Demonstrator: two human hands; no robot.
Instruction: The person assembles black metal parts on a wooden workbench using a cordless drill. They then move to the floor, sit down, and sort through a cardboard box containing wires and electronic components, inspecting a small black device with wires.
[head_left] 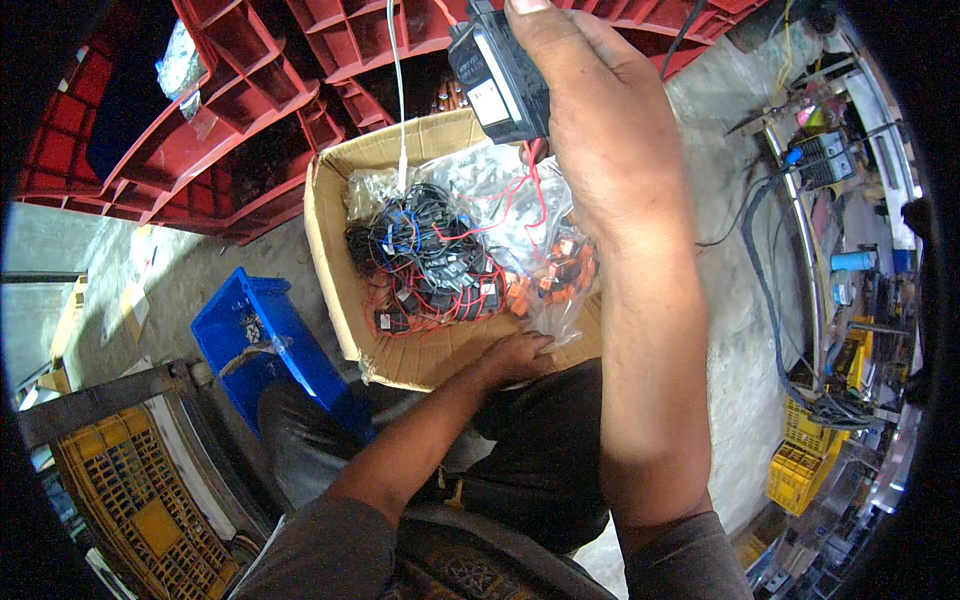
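Observation:
My right hand (610, 110) is raised at the top, closed around a black box-shaped electrical module (497, 78) with a white label. Thin red wires (532, 195) run from the module down toward an open cardboard box (330, 260). Inside that box lie a tangle of black cables (435, 240), clear plastic bags (500, 195), red-wired black parts (455, 295) and orange pieces (570, 270). Low at the box's near side, my left hand (515, 358) has its fingers curled by the plastic. What they hold, if anything, is hidden.
Red ribbed plastic crates (230, 90) stand beyond the box, with a white cable (401, 100) hanging before them. A blue bin (265, 335) sits to the left, near a yellow crate (140, 500). At right are dark cables (765, 270) and yellow crates (800, 470).

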